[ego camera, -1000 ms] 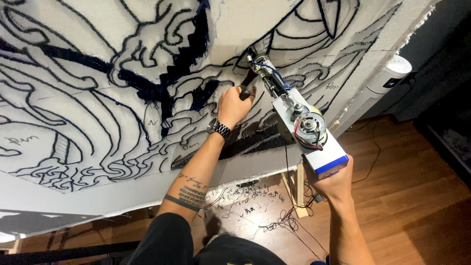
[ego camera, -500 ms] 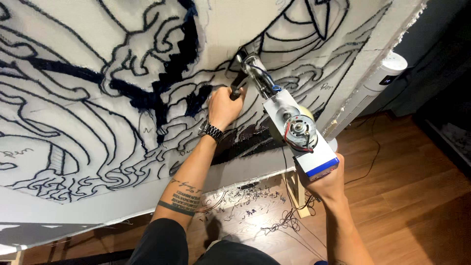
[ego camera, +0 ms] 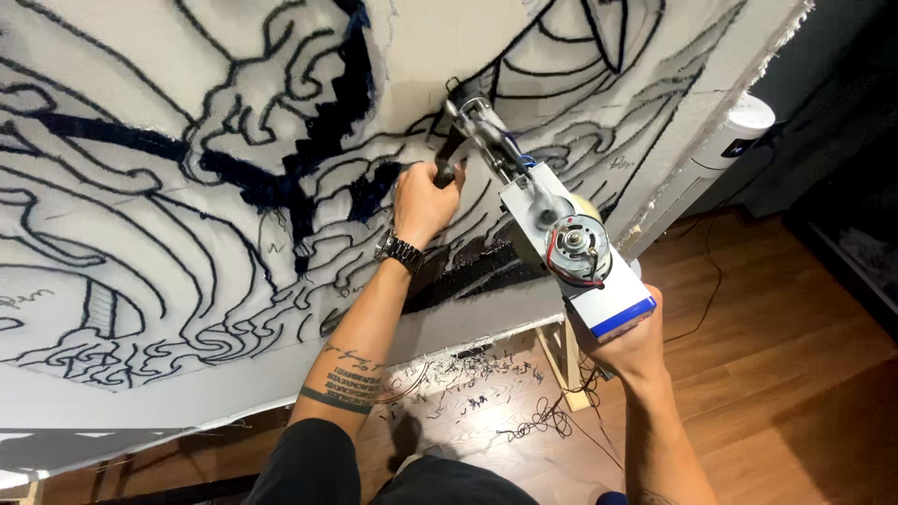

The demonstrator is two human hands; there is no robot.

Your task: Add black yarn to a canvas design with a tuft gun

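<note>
A tufting gun (ego camera: 552, 229) with a grey body and a round motor points its needle at a large white cloth (ego camera: 187, 281) stretched on a frame. The cloth carries a black line drawing, partly filled with dark blue yarn (ego camera: 327, 103). My left hand (ego camera: 426, 201), with a metal wristwatch, grips the gun's black front handle close to the cloth. My right hand (ego camera: 627, 341) holds the gun's rear grip from below, under its blue-and-white base.
A wooden frame leg (ego camera: 566, 360) stands on the brown wood floor (ego camera: 776, 355). Loose dark yarn scraps (ego camera: 524, 421) and a thin cable lie on the floor below the cloth. A white cylindrical appliance (ego camera: 739, 131) stands at right behind the frame.
The gun and both hands have shifted up along the cloth, the needle now higher on the drawing near the dark blue patch.
</note>
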